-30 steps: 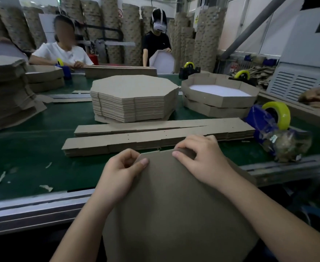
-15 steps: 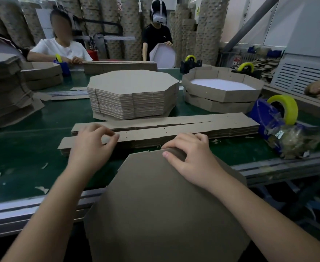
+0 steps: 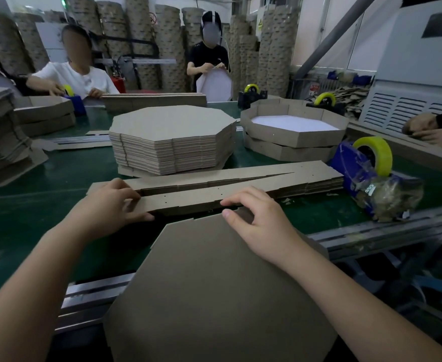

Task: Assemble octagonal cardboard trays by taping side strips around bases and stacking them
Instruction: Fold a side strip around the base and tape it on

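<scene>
The left hand (image 3: pixel 110 202) has its grip clamped on the left end of the top side strip (image 3: pixel 188 199), fingers laid over the upper face and the thumb tucked against the near edge. That strip lies on the pile of side strips (image 3: pixel 306 182), which runs from this grip away to the right across the green bench (image 3: pixel 31 205).

The right hand (image 3: pixel 261 220) has its grip closed on the far edge of the octagonal base (image 3: pixel 214 283): the thumb presses the brown face and the fingers curl over the edge, their tips touching the near edge of the top side strip. The base leans from the person's lap up against the bench edge, below and between the 2 grips.

Just beyond the left grip stands the stack of bases (image 3: pixel 172 142). Beyond the right grip, 2 finished trays (image 3: pixel 293 137) sit one on the other, the upper one white inside. Right of the right grip stands a blue tape dispenser (image 3: pixel 350 163) with a yellow roll.
</scene>
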